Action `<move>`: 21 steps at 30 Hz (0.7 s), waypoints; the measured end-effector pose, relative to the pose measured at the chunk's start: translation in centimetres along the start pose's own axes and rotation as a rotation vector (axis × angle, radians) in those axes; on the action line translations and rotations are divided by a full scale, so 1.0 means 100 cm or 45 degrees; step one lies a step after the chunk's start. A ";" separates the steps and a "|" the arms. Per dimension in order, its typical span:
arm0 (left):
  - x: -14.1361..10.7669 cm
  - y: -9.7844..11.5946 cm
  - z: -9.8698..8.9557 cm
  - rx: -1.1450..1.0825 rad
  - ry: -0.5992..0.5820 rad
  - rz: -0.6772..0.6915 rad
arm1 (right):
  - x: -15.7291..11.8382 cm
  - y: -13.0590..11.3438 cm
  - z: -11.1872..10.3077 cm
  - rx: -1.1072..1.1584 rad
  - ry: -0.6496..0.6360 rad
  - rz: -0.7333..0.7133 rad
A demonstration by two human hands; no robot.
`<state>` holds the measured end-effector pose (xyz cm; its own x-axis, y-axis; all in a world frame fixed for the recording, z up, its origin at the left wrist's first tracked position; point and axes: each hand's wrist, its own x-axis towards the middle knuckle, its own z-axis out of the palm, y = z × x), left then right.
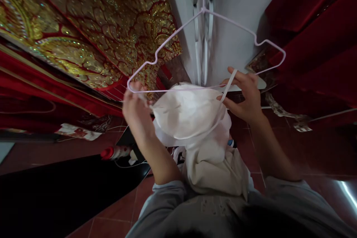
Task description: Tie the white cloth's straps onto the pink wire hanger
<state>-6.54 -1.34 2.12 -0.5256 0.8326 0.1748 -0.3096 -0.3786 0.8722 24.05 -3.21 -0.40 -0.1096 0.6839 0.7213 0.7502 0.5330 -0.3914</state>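
Note:
A pale pink clothes hanger (233, 24) is in front of me, its hook up by metal bars. Below its bottom bar hangs a white garment (192, 109) with a thin white strap (229, 84). My right hand (244, 95) is closed, pinching that strap between thumb and fingers beside the bottom bar. My left hand (139, 113) is curled at the hanger's lower left corner. Its fingers are blurred around a pale edge of the garment, touching the hanger. The garment's lower part drapes toward my body.
Gold sequinned red garments (134, 18) hang at left, and dark red fabric (315, 44) at right. Upright metal bars (205, 52) stand against a pale panel. At lower left, a red-capped bottle (115, 152) is at the edge of a black surface (69, 189). The floor (111, 227) is red tile.

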 end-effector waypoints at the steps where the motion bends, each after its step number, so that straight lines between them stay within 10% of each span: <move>1: -0.006 -0.006 0.007 -0.008 -0.200 -0.070 | 0.000 -0.003 0.001 0.005 -0.022 -0.018; 5: -0.028 -0.010 0.037 -0.129 -0.439 0.003 | -0.003 -0.002 -0.003 0.052 0.060 -0.043; 10: -0.032 -0.004 0.046 -0.179 -0.415 0.074 | -0.007 0.057 -0.031 0.186 0.777 -0.022; 17: -0.033 -0.011 0.048 -0.239 -0.373 0.059 | 0.045 0.036 -0.053 0.166 0.128 0.208; 21: -0.038 -0.013 0.046 -0.206 -0.420 -0.005 | 0.055 -0.002 -0.047 -0.053 0.354 -0.090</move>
<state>-0.51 -2.15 2.45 -0.2487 0.9099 0.3321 -0.4463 -0.4120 0.7944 26.32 -1.90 6.36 0.0164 0.4797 0.8773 0.7738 0.5495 -0.3150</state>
